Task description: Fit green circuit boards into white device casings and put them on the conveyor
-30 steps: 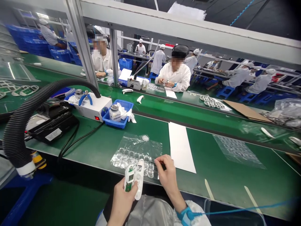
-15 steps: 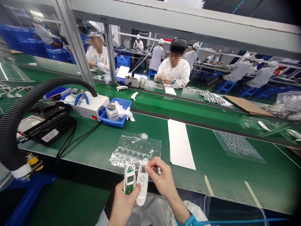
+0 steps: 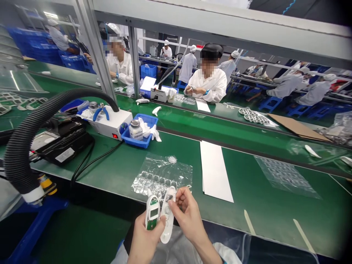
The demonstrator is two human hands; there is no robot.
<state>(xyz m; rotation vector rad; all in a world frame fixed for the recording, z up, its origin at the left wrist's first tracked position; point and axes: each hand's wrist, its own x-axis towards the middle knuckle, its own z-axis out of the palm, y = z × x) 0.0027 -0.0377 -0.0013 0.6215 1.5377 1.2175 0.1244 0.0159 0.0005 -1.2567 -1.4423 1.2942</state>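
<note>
My left hand (image 3: 147,234) is closed around a white device half (image 3: 153,212) with a green circuit board and a small screen. Its thumb also presses on a long white cover (image 3: 167,231) with a window near its top, held just to the right. My right hand (image 3: 188,216) touches the cover's upper part, thumb on the window area and fingers curled behind the edge. Whether anything small sits under those fingertips is hidden. Just beyond both hands, a clear plastic blister sheet (image 3: 159,179) lies on the green bench.
White sheets (image 3: 216,172) lie right of the blister sheet. A blue tray (image 3: 134,141) with a jar and wipes stands at left, beside a white box (image 3: 110,124) and black hose (image 3: 16,157). Across the bench sits a person (image 3: 206,80).
The camera view has shifted, so the bench appears slightly further right. My right thumb has moved a little lower over the cover's window, and its fingers are more curled.
</note>
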